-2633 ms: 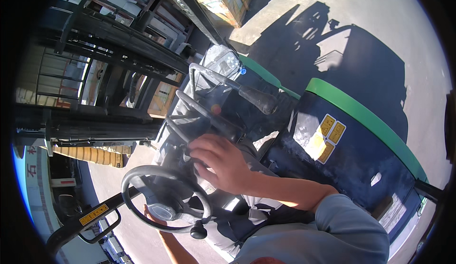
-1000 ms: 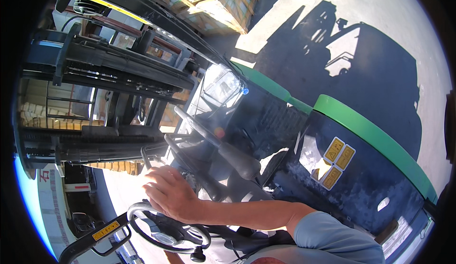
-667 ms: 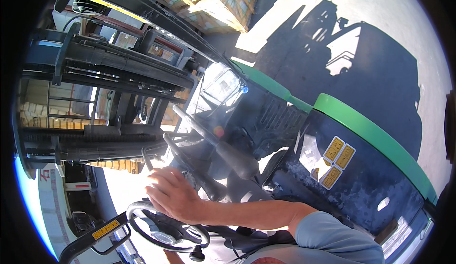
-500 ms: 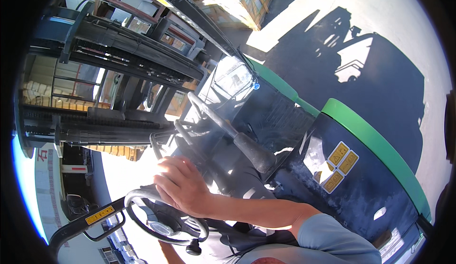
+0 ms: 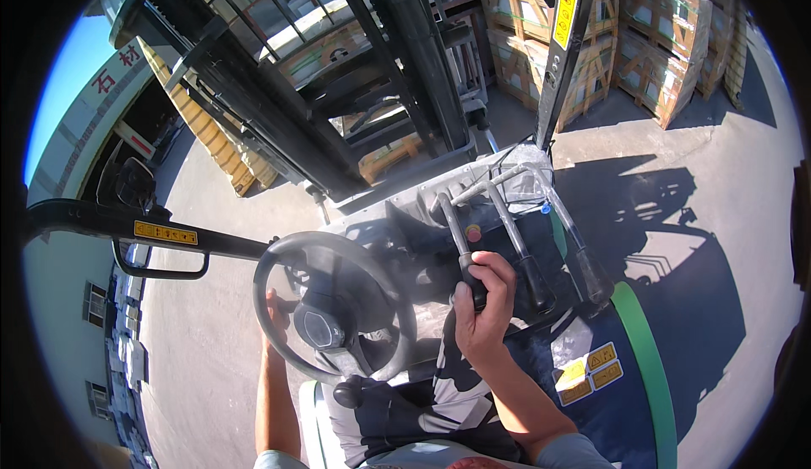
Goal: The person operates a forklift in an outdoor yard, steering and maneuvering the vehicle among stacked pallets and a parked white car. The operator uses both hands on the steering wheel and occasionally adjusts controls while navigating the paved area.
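Note:
My right hand (image 5: 487, 307) is closed round the black grip of the leftmost control lever (image 5: 456, 231). Two more levers (image 5: 513, 231) with black grips stand to its right. On the left, my left hand (image 5: 274, 315) is at the far-left part of the black steering wheel (image 5: 404, 287), partly behind its rim. Its fingers look curled by a short dark stalk beside the steering column (image 5: 319, 325); the rim hides what they hold. A black knob (image 5: 347, 393) sits on the wheel's near edge. A red button (image 5: 473, 233) is beside the leftmost lever.
The forklift mast (image 5: 372, 89) rises ahead. Wooden crates (image 5: 663, 59) are stacked at the far right, and yellow slatted stacks (image 5: 203, 127) stand at the left. A black post with a handle (image 5: 160, 271) crosses the left side. Green-edged bodywork (image 5: 646, 368) is on my right.
My right hand has left the steering wheel and now grips the leftmost lever. My left hand has come into sight by the wheel. The view has turned to face the mast.

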{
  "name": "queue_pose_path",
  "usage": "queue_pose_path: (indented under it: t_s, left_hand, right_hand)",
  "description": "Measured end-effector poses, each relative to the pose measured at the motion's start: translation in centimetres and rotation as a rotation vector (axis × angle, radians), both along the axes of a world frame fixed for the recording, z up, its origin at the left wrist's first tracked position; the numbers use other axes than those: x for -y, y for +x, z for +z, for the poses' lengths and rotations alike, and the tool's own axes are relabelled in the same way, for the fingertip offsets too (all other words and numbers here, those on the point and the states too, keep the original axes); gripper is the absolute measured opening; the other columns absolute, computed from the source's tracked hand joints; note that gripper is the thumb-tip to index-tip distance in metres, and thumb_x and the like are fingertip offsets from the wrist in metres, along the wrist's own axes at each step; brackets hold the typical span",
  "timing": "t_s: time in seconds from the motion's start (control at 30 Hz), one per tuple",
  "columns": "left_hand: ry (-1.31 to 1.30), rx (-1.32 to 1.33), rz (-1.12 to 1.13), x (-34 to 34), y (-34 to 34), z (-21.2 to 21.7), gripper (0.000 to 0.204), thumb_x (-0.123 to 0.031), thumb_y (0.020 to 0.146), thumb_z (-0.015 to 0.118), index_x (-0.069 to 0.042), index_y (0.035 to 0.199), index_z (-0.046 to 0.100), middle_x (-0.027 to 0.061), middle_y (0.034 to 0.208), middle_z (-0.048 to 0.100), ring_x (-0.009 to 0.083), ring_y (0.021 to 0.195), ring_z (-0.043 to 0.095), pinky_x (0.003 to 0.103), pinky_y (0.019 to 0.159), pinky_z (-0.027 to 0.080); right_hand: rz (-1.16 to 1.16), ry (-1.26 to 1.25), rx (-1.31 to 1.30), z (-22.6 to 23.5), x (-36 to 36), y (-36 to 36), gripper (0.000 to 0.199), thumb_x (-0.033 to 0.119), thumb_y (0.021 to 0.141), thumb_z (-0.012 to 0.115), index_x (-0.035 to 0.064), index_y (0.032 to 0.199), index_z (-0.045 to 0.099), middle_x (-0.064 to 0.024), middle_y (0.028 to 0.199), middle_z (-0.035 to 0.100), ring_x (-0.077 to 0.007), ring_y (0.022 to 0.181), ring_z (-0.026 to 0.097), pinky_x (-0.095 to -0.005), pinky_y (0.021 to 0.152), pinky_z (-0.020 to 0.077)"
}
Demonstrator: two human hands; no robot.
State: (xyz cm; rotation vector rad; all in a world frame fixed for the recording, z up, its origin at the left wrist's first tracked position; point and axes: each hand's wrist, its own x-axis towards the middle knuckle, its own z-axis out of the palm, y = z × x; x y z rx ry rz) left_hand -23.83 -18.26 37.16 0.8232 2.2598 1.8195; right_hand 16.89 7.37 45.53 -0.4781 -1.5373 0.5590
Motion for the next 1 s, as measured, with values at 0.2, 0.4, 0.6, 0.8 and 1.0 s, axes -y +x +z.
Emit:
queue_pose_path:
  t_s: [0.2,0.4,0.6,0.8,1.0]
  left_hand:
    - [-0.122,-0.165,0.113,-0.5,-2.4,-3.6,0.042,-0.042,0.101,0.063,-0.005,0.082,0.065,0.0055,0.060,0.054,0.0137,0.049,0.049,0.036,0.045,0.036]
    - [0.024,0.040,0.021,-1.7,0.3,-1.8,0.034,-0.035,0.104,0.063,-0.003,0.094,0.070,0.0012,0.076,0.062,0.0108,0.067,0.056,0.030,0.058,0.042]
    - [0.148,0.239,-0.036,-2.6,2.3,0.4,0.042,-0.041,0.105,0.061,-0.002,0.104,0.074,0.0034,0.083,0.070,0.0115,0.078,0.061,0.033,0.071,0.050]
    - [-0.049,0.017,0.044,-2.8,3.2,1.7,0.043,-0.038,0.105,0.056,0.002,0.104,0.071,0.0252,0.099,0.074,0.0443,0.092,0.071,0.046,0.081,0.053]
    - [0.122,-0.151,0.028,-2.1,4.3,2.8,0.037,-0.035,0.102,0.063,0.001,0.098,0.070,0.0195,0.080,0.068,0.0310,0.073,0.067,0.042,0.068,0.051]
  right_hand:
    - [-0.065,-0.006,0.066,-0.7,1.5,0.9,0.027,0.006,0.097,0.064,-0.0005,0.122,0.055,-0.0205,0.132,0.059,-0.0343,0.114,0.062,-0.0412,0.099,0.0496]
    - [-0.136,-0.058,0.203,-0.4,2.1,1.6,0.024,0.012,0.104,0.061,0.0013,0.124,0.055,-0.0184,0.128,0.061,-0.0326,0.117,0.060,-0.0422,0.106,0.0447]
    - [-0.318,0.042,0.363,0.8,2.9,1.5,0.025,0.012,0.101,0.064,0.0005,0.123,0.058,-0.0184,0.128,0.061,-0.0353,0.119,0.060,-0.0438,0.105,0.0457]
    - [-0.301,0.123,0.393,3.0,6.9,-0.4,0.024,0.005,0.093,0.065,-0.0008,0.116,0.061,-0.0181,0.127,0.062,-0.0361,0.120,0.058,-0.0452,0.103,0.0448]
    - [0.034,0.258,0.547,2.7,15.2,-5.0,0.022,0.006,0.090,0.068,-0.0002,0.110,0.063,-0.0161,0.119,0.066,-0.0358,0.112,0.062,-0.0471,0.100,0.0491]
